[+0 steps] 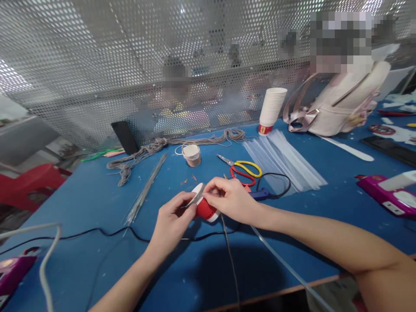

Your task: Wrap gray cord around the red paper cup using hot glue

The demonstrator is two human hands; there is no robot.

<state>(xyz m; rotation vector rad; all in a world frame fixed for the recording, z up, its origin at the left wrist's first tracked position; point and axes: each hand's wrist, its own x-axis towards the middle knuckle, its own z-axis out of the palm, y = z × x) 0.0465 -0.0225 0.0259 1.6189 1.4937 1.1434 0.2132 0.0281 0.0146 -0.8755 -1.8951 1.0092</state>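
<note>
A small red and white paper cup (208, 210) lies tilted between my hands above the blue table. My left hand (173, 219) is closed around its left side, thumb and fingers on the rim. Fingers of my right hand (232, 197) pinch at the cup's upper edge, where a thin greyish band shows; the exact grip is partly hidden. A thin grey cord (230, 251) hangs below the cup toward the table's front edge. From under my right wrist, a clear plastic strip (286, 262) runs down past the edge. Scissors (240, 168) with red and yellow handles lie behind my right hand.
Beyond my hands stand a small wrapped cup (192, 156) and a paper cup stack (273, 110). Plastic strips (286, 164), grey cord bundles (195, 141), wires (146, 188), a phone (125, 136), a backpack (341, 106) and a purple power strip (390, 195) surround the area.
</note>
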